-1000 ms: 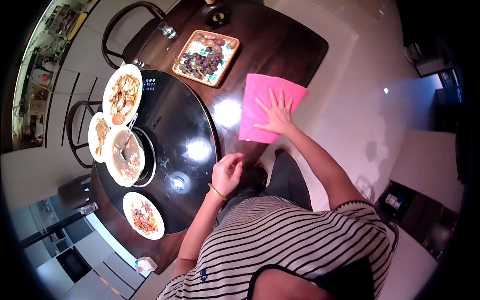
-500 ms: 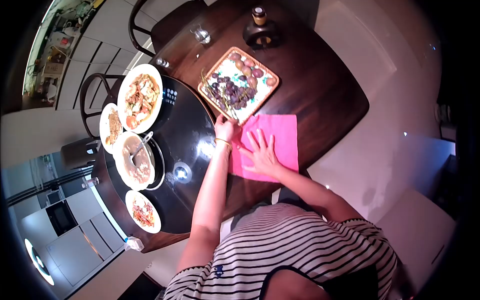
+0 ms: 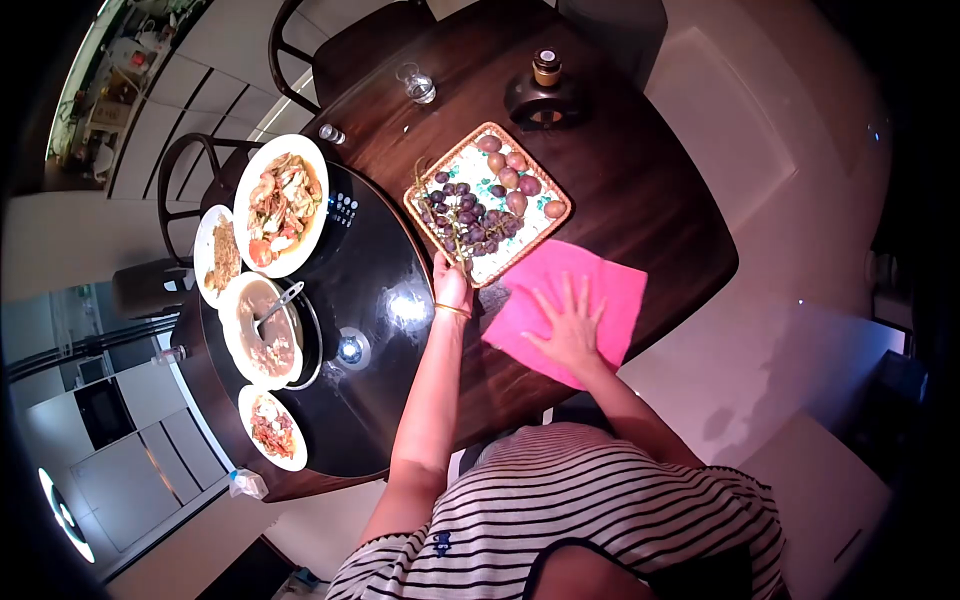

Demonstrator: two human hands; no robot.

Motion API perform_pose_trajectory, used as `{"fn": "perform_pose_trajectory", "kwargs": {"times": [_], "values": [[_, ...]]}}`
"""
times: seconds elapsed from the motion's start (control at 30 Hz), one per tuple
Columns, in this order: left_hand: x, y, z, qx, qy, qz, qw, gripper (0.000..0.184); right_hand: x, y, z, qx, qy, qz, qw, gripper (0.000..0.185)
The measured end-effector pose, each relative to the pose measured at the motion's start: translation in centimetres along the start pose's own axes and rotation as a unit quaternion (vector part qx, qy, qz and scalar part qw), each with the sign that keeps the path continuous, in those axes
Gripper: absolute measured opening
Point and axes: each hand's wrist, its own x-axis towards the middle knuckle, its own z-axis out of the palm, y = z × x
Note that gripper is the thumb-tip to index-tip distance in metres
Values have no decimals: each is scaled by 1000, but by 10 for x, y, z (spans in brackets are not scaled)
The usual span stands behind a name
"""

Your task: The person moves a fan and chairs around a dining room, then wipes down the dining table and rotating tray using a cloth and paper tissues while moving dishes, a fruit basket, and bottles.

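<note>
- Dk wood dining table (image 3: 650, 190), runs under everything.
- Round glossy blk panel (image 3: 375, 265) on table, w/ lit touch icons; dishes stand along its far side.
- Dk wood chair (image 3: 365, 45) at table's far edge.
- Sq wicker-rimmed fruit tray (image 3: 488, 266), on table just R of panel, corner twd person.
- Pink cloth (image 3: 525, 305), flat on table nr the edge, just beside tray.
- White platter (image 3: 257, 166) w/ mixed cooked food.
- White soup bowl (image 3: 230, 330), pale soup, ladle (image 3: 284, 303) leaning in it.
- R hand (image 3: 573, 335): open, fingers spread, palm down on cloth.
- Dk bottle (image 3: 545, 103), upright beyond tray.
- Bunch of dk grapes (image 3: 470, 218) in tray, lower L half.
- L hand (image 3: 453, 288): fingers curled at tray's near L rim, touching; can't tell if gripping.
- Clear drinking glass (image 3: 419, 88), well apart from both hands.
- Reddish round fruits (image 3: 515, 180), tray's upper R part, beside grapes.
</note>
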Motion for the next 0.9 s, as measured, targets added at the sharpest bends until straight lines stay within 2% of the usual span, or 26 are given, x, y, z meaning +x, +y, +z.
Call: {"fn": "perform_pose_trajectory", "kwargs": {"times": [0.03,0.07,0.1,0.17,0.27,0.47,0.5,0.6,0.7,0.9], "values": [[6,-5,-10,13,-29,6,999,34,3,7,-4,-12,2,51,999,76],[-1,1,0,32,-12,2,999,34,0,14,-10,-26,5,101,995,73],[-11,6,9,31,12,-5,999,34,-4,29,-5,-28,2,97,995,73],[-17,0,14,37,40,-3,998,34,-5,69,12,-63,78,140,985,69],[-54,-4,3,58,12,-49,997,40,-16,87,4,-45,102,167,980,67],[-130,-3,-18,17,-45,-94,994,45,-18,75,-14,-35,77,169,982,67],[-138,-6,-19,9,-25,-94,995,38,-19,71,-19,-21,78,168,982,65],[-146,-25,-48,-4,-61,-95,994,42,-19,86,3,-45,105,158,981,64],[-157,-24,-54,10,-50,-117,992,49,-18,84,1,-43,104,159,981,62],[-180,-12,-61,52,-55,-125,989,48,-20,88,4,-60,97,158,981,63]]}}
